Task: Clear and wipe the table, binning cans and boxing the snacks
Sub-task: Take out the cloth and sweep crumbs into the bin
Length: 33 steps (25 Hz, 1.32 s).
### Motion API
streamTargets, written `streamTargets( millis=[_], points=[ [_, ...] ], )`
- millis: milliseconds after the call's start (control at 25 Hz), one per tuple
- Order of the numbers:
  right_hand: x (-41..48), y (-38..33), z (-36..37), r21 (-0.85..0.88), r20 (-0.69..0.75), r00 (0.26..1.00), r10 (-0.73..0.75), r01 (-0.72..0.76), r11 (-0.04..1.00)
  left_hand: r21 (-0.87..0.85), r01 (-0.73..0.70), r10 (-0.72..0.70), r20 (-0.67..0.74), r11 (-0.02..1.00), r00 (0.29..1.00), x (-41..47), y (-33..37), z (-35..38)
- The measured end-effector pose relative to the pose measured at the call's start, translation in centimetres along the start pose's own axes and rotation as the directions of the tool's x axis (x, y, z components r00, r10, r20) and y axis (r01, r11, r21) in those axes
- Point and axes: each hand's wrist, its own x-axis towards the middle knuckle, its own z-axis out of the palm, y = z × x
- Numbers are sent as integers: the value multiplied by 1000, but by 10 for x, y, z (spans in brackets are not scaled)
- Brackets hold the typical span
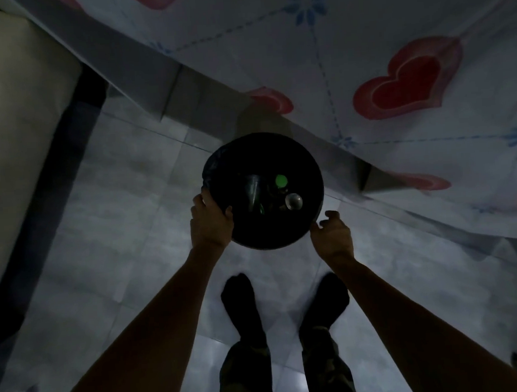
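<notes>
Bin [265, 234] – black, on floor beside tabletop [393, 51], positioned under its edge for can drops | cans [294, 200] inside | left hand [212, 223] clasps rim, steadying | right hand [332, 233] loosely curled, empty, at rim.

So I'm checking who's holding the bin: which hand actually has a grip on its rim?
The left hand: its fingers curl over the black bin's rim. The right hand sits open beside the rim, at most fingertips touching.
</notes>
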Motion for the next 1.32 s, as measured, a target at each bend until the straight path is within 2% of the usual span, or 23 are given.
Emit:
streamTargets(
  millis=[80, 240, 360, 560, 760, 1000, 1160, 1320],
  points=[
    [7, 1, 7, 32, 16, 1000, 20, -21, 999, -155, 60, -63, -19, 986, 998, 7, 3, 1],
    [13, 4, 10, 258, 61, 986, 152, -163, 952, -134, 203, -195, 67, 970, 978, 23, -3, -2],
    [2, 3, 2, 260, 89, 984, 152, -170, 950, -216, 245, -231, 89, 945, 969, 16, -8, -15],
    [-51, -11, -43, 244, 114, 981, 156, -180, 953, -240, 192, -174, 96, 952, 980, -32, 12, -66],
    [-139, -29, -102, 241, 78, 991, 109, -125, 962, -271, 181, -155, 113, 946, 981, -103, 45, -136],
    [-242, -53, -174, 217, 40, 998, 44, -52, 975, -344, 186, -120, 204, 920, 972, -178, 78, -217],
    [-300, -54, -211, 228, 34, 999, -3, -5, 974, -375, 123, -71, 151, 919, 986, -242, 111, -265],
    [-343, -37, -237, 228, 16, 998, -62, 57, 972, -416, 135, -81, 144, 899, 986, -307, 127, -290]
  ],
)
